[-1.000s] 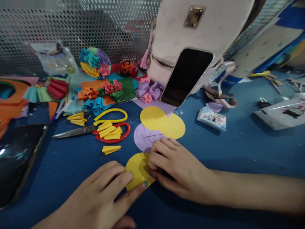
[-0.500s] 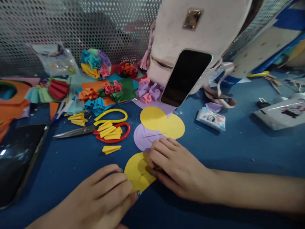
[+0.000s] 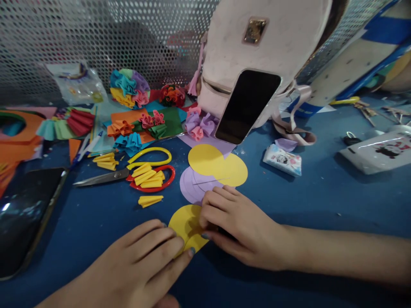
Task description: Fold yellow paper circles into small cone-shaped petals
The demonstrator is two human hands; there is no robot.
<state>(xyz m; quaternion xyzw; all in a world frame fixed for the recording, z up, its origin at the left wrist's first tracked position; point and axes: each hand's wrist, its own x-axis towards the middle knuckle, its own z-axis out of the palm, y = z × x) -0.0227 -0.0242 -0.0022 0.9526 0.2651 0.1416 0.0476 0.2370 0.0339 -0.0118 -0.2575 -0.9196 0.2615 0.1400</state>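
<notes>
A blue work surface (image 3: 289, 205) extends in front of a perforated metal panel (image 3: 154, 30) in the head view. The yellow paper disc (image 3: 181, 220) is located at near center, between both hands. Left hand (image 3: 138, 261): fingers extended over the disc's lower left edge, not closed around it. Right hand (image 3: 234, 226): fingers curled at the disc's right edge; whether they pinch it cannot be determined. Purple paper discs (image 3: 189, 188) lie just beyond; scissors (image 3: 117, 175) lie farther left.
</notes>
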